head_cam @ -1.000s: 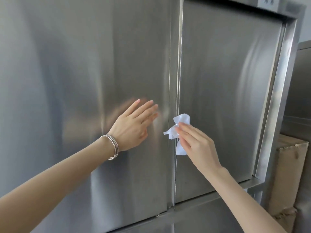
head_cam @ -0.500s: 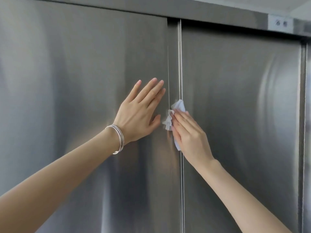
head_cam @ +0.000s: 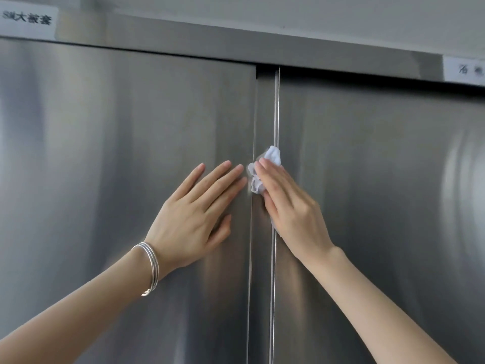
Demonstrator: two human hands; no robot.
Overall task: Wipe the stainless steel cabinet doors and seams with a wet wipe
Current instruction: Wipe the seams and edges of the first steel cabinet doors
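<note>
— Where is the crumpled white wet wipe [head_cam: 273, 155]?
— On the vertical seam [head_cam: 276, 111] between the left stainless steel cabinet door [head_cam: 105, 153] and the right stainless steel cabinet door [head_cam: 372, 185]. Its long axis runs up and down, along the seam.
— And the hands?
— The right hand [head_cam: 291, 211] presses the wipe with straight fingers. The left hand [head_cam: 194, 219] lies flat on the left door, its fingers stretched and pointing up to the right.

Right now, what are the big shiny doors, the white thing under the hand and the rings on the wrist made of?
Doors: likely stainless steel with a brushed finish; grey sheen and soft, blurry reflections.
Wipe pressed under the right hand: thin, soft white cloth or paper, crumpled into folds; I cannot tell which.
Bangles on the wrist: thin silvery metal, polished, with bright glints.
</note>
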